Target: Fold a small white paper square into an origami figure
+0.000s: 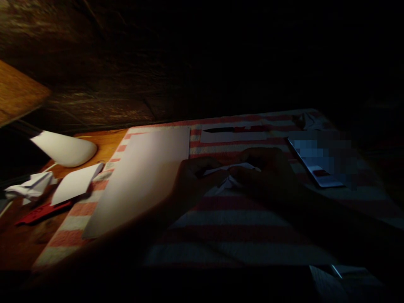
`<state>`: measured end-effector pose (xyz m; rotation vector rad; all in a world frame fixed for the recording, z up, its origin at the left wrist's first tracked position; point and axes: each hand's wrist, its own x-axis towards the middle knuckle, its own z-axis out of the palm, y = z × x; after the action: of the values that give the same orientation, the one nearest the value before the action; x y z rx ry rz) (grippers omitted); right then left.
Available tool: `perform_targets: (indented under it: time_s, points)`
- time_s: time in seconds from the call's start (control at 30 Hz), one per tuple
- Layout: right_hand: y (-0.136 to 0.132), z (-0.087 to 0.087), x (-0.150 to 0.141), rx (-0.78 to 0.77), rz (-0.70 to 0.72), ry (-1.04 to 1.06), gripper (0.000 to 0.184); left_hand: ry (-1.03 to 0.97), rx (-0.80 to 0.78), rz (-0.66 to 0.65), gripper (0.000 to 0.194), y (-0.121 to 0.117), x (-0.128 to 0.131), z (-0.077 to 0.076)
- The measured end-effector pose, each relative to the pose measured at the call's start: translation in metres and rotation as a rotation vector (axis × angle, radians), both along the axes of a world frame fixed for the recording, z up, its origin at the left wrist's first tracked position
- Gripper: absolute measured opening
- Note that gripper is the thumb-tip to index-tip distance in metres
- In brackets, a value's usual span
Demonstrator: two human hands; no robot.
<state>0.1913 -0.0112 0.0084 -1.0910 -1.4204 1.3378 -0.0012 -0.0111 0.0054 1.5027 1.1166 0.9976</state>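
The left hand [195, 176] and the right hand [268, 168] are near to each other, and the fingers of both are closed on one small folded paper [243, 165], above the middle of the striped cloth [205, 221]. For folding well, I would advise to keep the edges even, to press each crease slowly, and to bring more light, because this part is very dark.

Now the counting. On the cloth's left part lies one large sheet [151, 155]. Near its far edge there is one knife [221, 130] upon one paper strip [233, 136]. On its right part stands or lies, I cannot tell, one lit screen [312, 155]. Left of the cloth are one lamp [65, 149], one crumpled paper [33, 185], one curved paper [75, 184] and one red tool [44, 212].
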Motion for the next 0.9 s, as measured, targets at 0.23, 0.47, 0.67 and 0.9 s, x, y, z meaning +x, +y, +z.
perform_targets:
  time_s: [0.23, 0.47, 0.67, 0.9]
  points:
    - [0.001, -0.011, -0.004, -0.132, 0.059, 0.196, 0.016, -0.083, 0.03, -0.08, 0.026, 0.0, -0.001, -0.001]
    - [-0.003, -0.012, -0.006, -0.073, 0.053, 0.223, 0.013, -0.14, -0.009, -0.103, 0.019, -0.004, -0.001, 0.0]
    - [-0.003, -0.01, -0.005, -0.079, 0.034, 0.177, 0.02, -0.093, -0.015, -0.006, 0.014, -0.005, 0.001, -0.001]
    - [0.001, -0.014, -0.007, -0.193, 0.034, 0.259, 0.023, -0.103, -0.062, 0.003, 0.015, 0.004, -0.002, -0.003]
